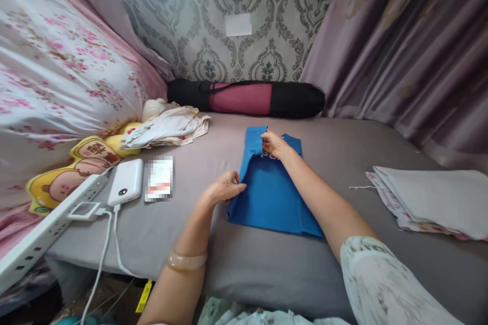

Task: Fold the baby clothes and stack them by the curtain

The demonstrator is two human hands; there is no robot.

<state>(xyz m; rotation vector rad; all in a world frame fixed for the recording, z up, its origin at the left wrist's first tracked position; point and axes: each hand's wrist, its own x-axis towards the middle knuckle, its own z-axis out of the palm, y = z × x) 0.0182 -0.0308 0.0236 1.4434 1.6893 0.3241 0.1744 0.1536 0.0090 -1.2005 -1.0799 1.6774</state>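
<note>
Cloth (pixel 276 193) lies my side of the roll (pixel 241 99). My left hand (pixel 225 187) pinches its left edge, right hand (pixel 275 145) its top edge. Looks light, soft, floppy; best held by edges.

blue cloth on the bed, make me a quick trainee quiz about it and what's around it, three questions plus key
1. Which wrist, left or right, wears a pale bangle?
2. True or false: the white power bank lies to the left of the blue cloth, as the wearer sees it.
3. Fill in: the long bag by the wall has black ends and a ____ middle section.

Key:
1. Left, the wrist of the left hand at the cloth's left edge.
2. True.
3. Pink (dark pink or maroon also counts).
</note>
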